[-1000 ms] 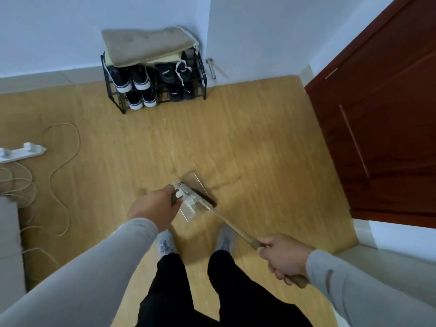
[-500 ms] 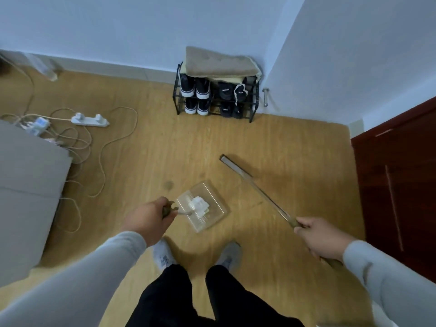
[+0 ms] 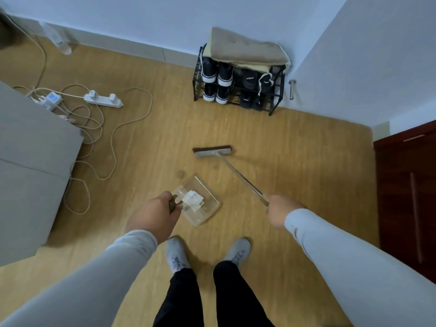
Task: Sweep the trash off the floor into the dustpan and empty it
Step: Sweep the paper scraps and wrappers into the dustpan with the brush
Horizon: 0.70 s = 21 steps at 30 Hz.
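left hand (image 3: 154, 214): curled round the handle of the clear dustpan (image 3: 207, 204)
right hand (image 3: 279, 212): gripping the broom (image 3: 212, 151), head well clear of the pan
trash (image 3: 193, 199): white scrap inside the dustpan
progress: sweeping looks done; emptying remains

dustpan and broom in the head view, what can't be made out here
Head view only:
- Dustpan handle: mostly hidden inside the left hand; only a dark bit shows.
- White trash in the pan: too small and blurred to say what it is.
- Broom handle end: covered by the right hand.
- Broom bristles: whether they touch the floor cannot be told from above.
- Where the pan gets emptied: no bin in the frame.
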Tool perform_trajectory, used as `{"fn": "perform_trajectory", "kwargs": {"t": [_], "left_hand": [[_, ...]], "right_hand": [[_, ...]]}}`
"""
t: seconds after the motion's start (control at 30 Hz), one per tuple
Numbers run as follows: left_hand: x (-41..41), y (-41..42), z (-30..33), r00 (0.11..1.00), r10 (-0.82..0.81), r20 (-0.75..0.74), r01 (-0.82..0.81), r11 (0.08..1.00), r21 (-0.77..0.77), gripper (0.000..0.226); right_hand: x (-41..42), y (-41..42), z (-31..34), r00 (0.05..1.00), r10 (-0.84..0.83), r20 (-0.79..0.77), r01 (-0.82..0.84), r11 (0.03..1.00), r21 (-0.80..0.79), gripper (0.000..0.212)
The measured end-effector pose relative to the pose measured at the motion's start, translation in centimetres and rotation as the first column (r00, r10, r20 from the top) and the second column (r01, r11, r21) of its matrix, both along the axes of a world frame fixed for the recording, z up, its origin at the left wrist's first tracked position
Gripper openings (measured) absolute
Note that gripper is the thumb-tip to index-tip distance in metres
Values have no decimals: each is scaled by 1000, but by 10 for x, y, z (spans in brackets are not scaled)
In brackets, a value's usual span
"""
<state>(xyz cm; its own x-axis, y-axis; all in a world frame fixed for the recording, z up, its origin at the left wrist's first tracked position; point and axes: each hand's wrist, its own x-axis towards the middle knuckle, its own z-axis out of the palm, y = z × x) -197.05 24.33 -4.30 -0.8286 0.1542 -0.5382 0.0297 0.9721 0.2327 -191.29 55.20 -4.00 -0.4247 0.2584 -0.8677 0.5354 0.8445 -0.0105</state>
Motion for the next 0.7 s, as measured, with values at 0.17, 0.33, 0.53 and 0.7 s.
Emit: {"fn": "perform_trajectory", "kwargs": {"t": [0.17,0.33,0.53,0.7], "left_hand": [[-4,-17,-2,1000,-6,18,6,1000,3,26],[-1,-17,-4,1000,-9,15,9,999,36,25],[-2,-23,1,1000,-13,24,11,999,46,26],[-5,-23,3,999,-40,8,39,997,61,26]], "right_hand": [[34,4,16,983,162,85,-170,980,99,75],[50,17,45,959,236,160,-260,953,155,74],[52,30,84,984,115,133,-132,983,127,59],[57,33,103,994,-107,2,107,992,61,49]]}}
